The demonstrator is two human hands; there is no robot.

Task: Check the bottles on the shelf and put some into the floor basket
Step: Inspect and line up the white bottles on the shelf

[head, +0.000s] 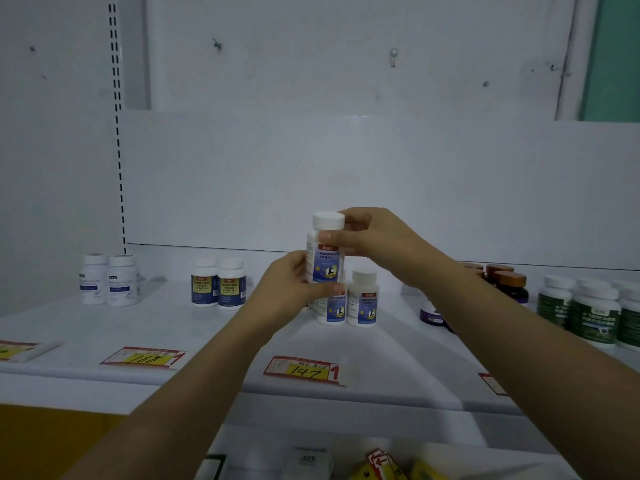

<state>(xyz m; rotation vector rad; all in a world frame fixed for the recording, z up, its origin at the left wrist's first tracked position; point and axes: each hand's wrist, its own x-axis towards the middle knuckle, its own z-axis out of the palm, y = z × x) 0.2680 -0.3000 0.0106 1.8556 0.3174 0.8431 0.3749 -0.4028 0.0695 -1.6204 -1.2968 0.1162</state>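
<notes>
Closest to me, low down beneath the arms, a lower shelf carries some yellow packets point(384, 464) with red arrows and a small white box point(308, 460). Above them, two bare forearms reach up and forward to the white shelf point(104, 327).

Both hands are clamped on one white bottle point(323, 261), which is held upright and lifted clear of the shelf board. The left hand point(287, 289) cups its lower part, with the thumb curled across the foot of the blue label. The right hand point(374, 240) comes in from the other side and pinches the bottle at its shoulder, just beneath the white cap point(328, 220), with the thumb lying across the front.

Directly below the hands, two matching bottles point(363, 303) stand side by side on the shelf. The one nearer the left hand is partly hidden behind its thumb. Nearer than the hands, on the shelf lip, lies a red and yellow price tag point(304, 370) marked 147.

Out to the left of the left hand stands a pair of blue-labelled bottles point(218, 284), touching each other. Further that way are two pale-labelled bottles point(109, 280). A second price tag point(145, 356), marked 108, lies on the lip in front of the blue-labelled pair.

Beyond the right forearm sit dark bottles with brown caps point(509, 282), partly hidden by the arm. Further right again is a cluster of green-labelled bottles point(594, 313) with white caps.
</notes>
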